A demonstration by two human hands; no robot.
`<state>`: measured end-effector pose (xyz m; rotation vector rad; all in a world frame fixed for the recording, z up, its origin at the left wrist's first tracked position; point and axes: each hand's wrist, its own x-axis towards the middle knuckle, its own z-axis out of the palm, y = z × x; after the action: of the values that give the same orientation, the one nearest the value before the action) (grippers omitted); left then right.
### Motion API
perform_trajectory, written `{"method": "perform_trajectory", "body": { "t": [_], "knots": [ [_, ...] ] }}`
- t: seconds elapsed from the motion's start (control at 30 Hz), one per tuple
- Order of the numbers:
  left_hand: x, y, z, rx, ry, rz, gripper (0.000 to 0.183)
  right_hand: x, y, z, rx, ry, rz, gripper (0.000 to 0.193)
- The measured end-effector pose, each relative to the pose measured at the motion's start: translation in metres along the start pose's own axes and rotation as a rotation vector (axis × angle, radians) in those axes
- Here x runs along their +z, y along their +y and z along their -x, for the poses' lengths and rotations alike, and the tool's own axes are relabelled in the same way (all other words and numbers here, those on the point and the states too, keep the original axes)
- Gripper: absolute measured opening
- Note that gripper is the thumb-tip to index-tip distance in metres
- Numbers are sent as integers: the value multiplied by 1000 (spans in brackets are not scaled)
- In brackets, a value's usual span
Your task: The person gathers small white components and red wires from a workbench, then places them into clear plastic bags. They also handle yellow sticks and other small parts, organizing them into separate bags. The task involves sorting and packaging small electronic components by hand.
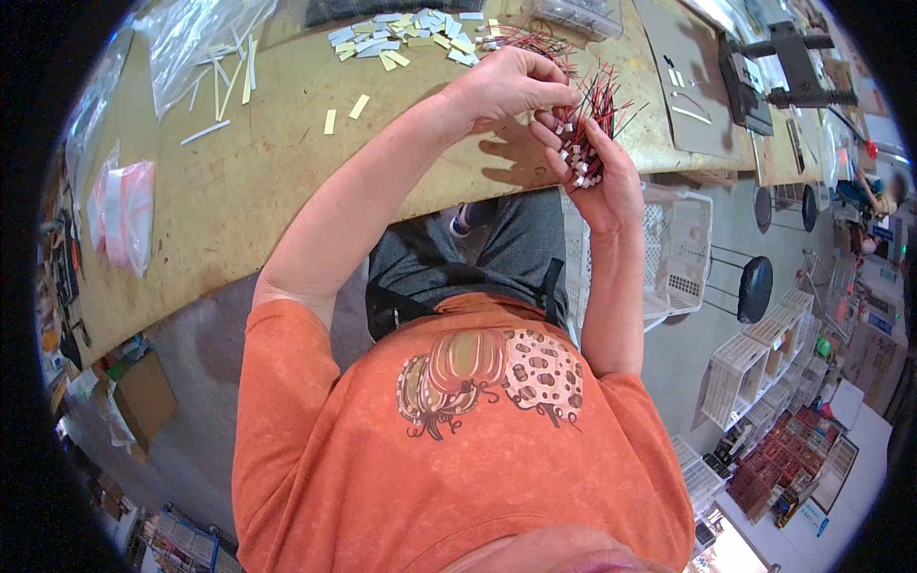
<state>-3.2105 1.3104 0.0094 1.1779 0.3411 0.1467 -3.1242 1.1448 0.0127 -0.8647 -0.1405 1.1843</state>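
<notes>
My right hand (614,181) is cupped around a bundle of short red and black wires (600,103) with small white plugs (583,169) on their ends. The plugs lie toward my palm and fingers, and the loose wire ends fan out away from me. From the left, my left hand (516,84) reaches across to the bundle. Its thumb and forefinger are pinched together at the bundle's left edge; what sits between the tips is too small to make out. More red and black wires (535,40) lie on the table just beyond my left hand.
On the worktable (258,181) are a pile of white and pale yellow pieces (406,36), loose strips (223,81) and a plastic bag (124,212). A dark metal fixture (750,86) stands at the right. White crates (683,253) and a stool (755,289) are below; another person (884,196) is far right.
</notes>
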Motion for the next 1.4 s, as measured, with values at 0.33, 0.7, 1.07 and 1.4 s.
{"method": "perform_trajectory", "body": {
  "t": [0.33, 0.7, 1.07, 1.4],
  "knots": [
    [-14, 3, -7, 244, 134, -324, 25, -30, 0, -4, -4, 39, 32, 30],
    [-11, 9, 2, 522, 263, -782, 22, -18, -2, -2, 65, -71, -217, 39],
    [15, -11, 6, 305, 118, -800, 24, -14, 7, -5, -35, -29, -128, 37],
    [-1, -12, -5, -3, -56, -23, 17, -5, 4, -2, -36, 99, -14, 31]
  ]
}}
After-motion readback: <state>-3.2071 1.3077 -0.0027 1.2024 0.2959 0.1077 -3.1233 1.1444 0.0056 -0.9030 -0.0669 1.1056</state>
